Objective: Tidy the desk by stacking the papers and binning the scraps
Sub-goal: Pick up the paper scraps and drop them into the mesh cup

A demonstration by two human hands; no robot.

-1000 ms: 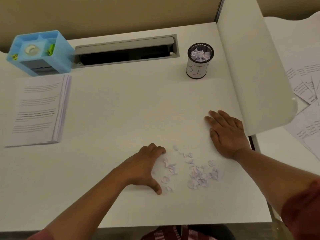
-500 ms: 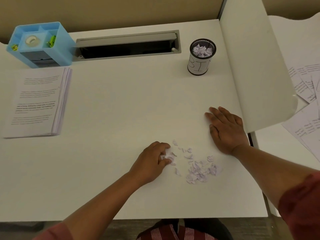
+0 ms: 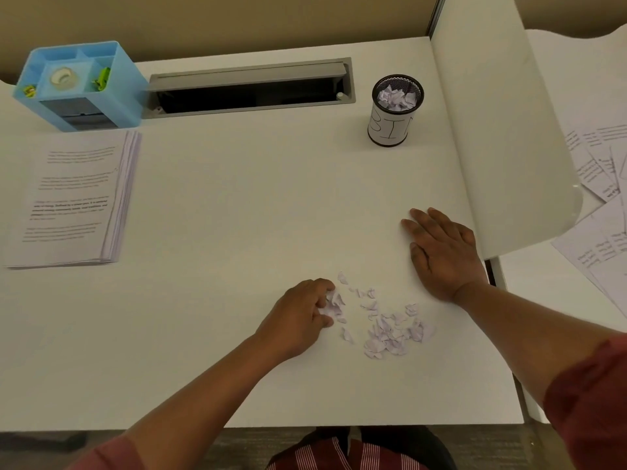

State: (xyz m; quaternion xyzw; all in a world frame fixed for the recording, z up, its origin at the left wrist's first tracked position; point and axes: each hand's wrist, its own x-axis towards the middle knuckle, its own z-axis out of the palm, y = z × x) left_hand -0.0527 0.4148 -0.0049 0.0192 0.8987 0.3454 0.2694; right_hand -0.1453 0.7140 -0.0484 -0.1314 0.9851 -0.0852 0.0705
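Small torn paper scraps (image 3: pixel 393 330) lie scattered near the desk's front edge. My left hand (image 3: pixel 300 315) sits at their left side, fingers curled round a small clump of scraps (image 3: pixel 334 305). My right hand (image 3: pixel 441 252) lies flat, palm down, on the desk just right of and behind the scraps. A black mesh cup labelled BIN (image 3: pixel 395 111) stands at the back right, with crumpled scraps inside. A neat stack of printed papers (image 3: pixel 73 198) rests at the far left.
A blue desk organiser (image 3: pixel 79 86) stands at the back left, next to an open grey cable slot (image 3: pixel 251 86). A white divider panel (image 3: pixel 502 137) rises along the right edge. Loose printed sheets (image 3: pixel 600 205) lie on the neighbouring desk beyond it.
My left hand has closed its fingers over scraps at the pile's left side, gathering a clump. My right hand has stayed flat in place.
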